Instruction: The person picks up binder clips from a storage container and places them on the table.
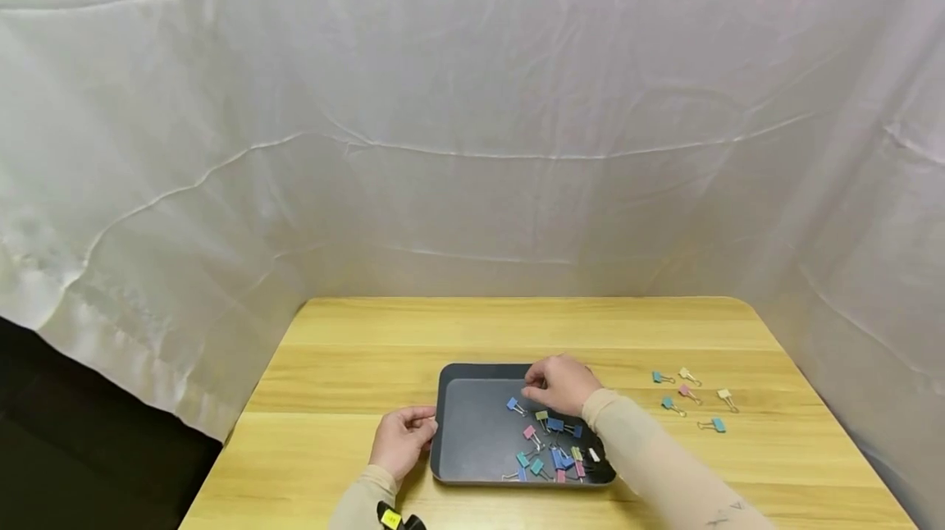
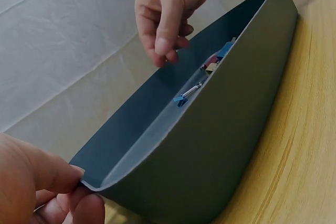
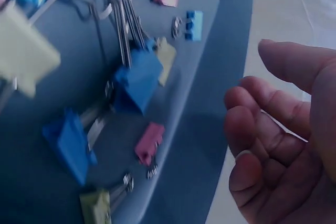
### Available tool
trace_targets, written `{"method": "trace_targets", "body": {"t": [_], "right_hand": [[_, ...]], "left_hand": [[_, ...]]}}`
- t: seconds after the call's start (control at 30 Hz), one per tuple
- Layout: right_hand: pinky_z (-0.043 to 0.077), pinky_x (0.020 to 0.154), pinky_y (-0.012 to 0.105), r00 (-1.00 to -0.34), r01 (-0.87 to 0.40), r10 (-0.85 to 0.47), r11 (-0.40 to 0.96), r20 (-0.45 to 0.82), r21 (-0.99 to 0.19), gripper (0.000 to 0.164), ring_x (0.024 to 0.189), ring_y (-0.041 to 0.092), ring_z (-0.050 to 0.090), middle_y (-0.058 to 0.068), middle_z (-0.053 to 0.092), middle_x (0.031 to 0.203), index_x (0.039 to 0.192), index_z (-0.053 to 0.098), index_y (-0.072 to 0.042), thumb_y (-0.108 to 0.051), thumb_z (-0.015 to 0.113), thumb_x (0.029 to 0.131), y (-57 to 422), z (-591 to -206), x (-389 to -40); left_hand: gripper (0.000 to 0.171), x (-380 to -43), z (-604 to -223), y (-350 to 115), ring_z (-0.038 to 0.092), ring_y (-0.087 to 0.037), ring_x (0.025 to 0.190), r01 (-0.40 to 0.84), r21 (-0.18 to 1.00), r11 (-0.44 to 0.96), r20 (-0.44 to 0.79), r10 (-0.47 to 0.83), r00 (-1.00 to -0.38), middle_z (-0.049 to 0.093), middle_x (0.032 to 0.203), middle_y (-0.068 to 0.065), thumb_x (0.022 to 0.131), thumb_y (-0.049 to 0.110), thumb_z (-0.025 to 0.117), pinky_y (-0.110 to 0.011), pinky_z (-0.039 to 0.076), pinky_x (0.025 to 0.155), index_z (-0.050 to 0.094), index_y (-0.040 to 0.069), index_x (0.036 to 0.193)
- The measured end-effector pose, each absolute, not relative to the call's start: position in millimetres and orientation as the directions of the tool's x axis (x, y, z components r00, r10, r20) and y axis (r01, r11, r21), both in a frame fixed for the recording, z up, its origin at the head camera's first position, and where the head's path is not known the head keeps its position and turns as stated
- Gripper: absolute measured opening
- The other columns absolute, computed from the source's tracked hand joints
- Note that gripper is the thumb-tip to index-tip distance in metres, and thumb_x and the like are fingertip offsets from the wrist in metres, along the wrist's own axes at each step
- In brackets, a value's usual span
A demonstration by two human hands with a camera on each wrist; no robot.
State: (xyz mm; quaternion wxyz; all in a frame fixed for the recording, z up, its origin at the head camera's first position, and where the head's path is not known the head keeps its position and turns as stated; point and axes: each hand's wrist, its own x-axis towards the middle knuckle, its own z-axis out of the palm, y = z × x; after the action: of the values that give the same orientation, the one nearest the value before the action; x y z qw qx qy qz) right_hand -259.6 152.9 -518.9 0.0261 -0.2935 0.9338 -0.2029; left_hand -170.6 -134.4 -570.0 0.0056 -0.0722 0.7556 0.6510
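Observation:
A dark grey rectangular tray [image 1: 472, 440] lies on the table, with several coloured binder clips gathered in its right half. My left hand [image 1: 401, 441] pinches the tray's left rim between thumb and fingers, as the left wrist view shows at close range. Over the far right part of the tray is my right hand [image 1: 564, 384], its fingers loosely bent and nothing between them. A blue binder clip [image 1: 513, 404] lies apart from the others, left of that hand. In the right wrist view, blue clips [image 3: 137, 80] and a pink clip [image 3: 149, 142] lie in the tray below the fingers.
On the wooden table [image 1: 354, 325], right of the tray, several more binder clips lie scattered, among them a teal clip [image 1: 718, 425] and a pink clip [image 1: 687, 390]. A pale curtain [image 1: 472, 202] hangs behind the table and along its sides.

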Motion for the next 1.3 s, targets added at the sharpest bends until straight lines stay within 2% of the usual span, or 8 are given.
{"method": "trace_targets", "body": {"t": [0.3,0.37,0.47,0.53,0.8,1.03,1.3], "right_hand": [[0.046,0.057,0.024,-0.816,-0.53,-0.577,0.762,-0.021,-0.373,0.016,0.061,0.002,0.049,-0.015,0.059,0.071,0.085,0.072,-0.02,-0.035,0.077,0.08,139,-529,-252],[0.043,0.054,0.025,-0.819,-0.525,-0.573,0.768,-0.027,-0.366,0.017,0.058,0.003,0.046,-0.015,0.055,0.067,0.078,0.07,-0.02,-0.036,0.077,0.08,138,-532,-251],[0.033,0.05,0.024,-0.83,-0.511,-0.557,0.781,-0.032,-0.358,0.029,0.052,0.005,0.037,-0.013,0.043,0.057,0.064,0.058,-0.021,-0.037,0.077,0.08,135,-535,-253],[0.029,0.049,0.025,-0.835,-0.51,-0.549,0.788,-0.019,-0.345,0.036,0.051,0.007,0.033,-0.012,0.038,0.055,0.059,0.051,-0.021,-0.036,0.077,0.079,132,-537,-254],[0.031,0.049,0.024,-0.851,-0.503,-0.526,0.813,0.003,-0.294,0.039,0.049,0.006,0.035,-0.014,0.038,0.052,0.056,0.048,-0.022,-0.033,0.079,0.077,124,-542,-255],[0.022,0.044,0.023,-0.848,-0.512,-0.529,0.81,0.021,-0.285,0.047,0.045,0.006,0.025,-0.012,0.021,0.048,0.052,0.037,-0.021,-0.025,0.075,0.079,118,-542,-256],[0.024,0.045,0.023,-0.856,-0.499,-0.518,0.817,0.015,-0.29,0.047,0.045,0.007,0.024,-0.012,0.021,0.048,0.051,0.037,-0.022,-0.023,0.073,0.08,121,-543,-255]], "left_hand": [[0.025,-172,-572,-135,0.061,-0.016,0.067,-0.125,0.981,0.148,-0.11,-0.104,-0.988,0.061,0.078,-0.005,0.084,-0.005,0.065,-0.026,0.055,0.057,0.065,-0.013,0.108],[0.025,-171,-571,-134,0.061,-0.016,0.067,-0.12,0.981,0.151,-0.105,-0.104,-0.989,0.061,0.078,-0.005,0.084,-0.004,0.065,-0.027,0.055,0.057,0.064,-0.013,0.108],[0.025,-171,-570,-133,0.061,-0.016,0.066,-0.108,0.982,0.155,-0.093,-0.103,-0.99,0.061,0.078,-0.006,0.085,-0.004,0.066,-0.028,0.055,0.057,0.064,-0.014,0.107],[0.025,-171,-569,-132,0.061,-0.016,0.066,-0.103,0.982,0.159,-0.087,-0.102,-0.991,0.062,0.078,-0.006,0.085,-0.004,0.066,-0.028,0.055,0.057,0.064,-0.014,0.107],[0.025,-172,-571,-134,0.063,-0.021,0.069,-0.105,0.976,0.189,-0.088,-0.096,-0.991,0.063,0.081,-0.009,0.085,-0.007,0.063,-0.028,0.055,0.056,0.061,-0.019,0.107],[0.026,-169,-567,-134,0.063,-0.018,0.069,-0.107,0.978,0.181,-0.087,-0.113,-0.99,0.064,0.08,-0.009,0.085,-0.003,0.066,-0.026,0.055,0.057,0.063,-0.015,0.108],[0.025,-169,-569,-132,0.062,-0.017,0.068,-0.096,0.98,0.177,-0.076,-0.116,-0.99,0.063,0.079,-0.008,0.084,-0.003,0.066,-0.026,0.055,0.056,0.065,-0.014,0.107]]}}
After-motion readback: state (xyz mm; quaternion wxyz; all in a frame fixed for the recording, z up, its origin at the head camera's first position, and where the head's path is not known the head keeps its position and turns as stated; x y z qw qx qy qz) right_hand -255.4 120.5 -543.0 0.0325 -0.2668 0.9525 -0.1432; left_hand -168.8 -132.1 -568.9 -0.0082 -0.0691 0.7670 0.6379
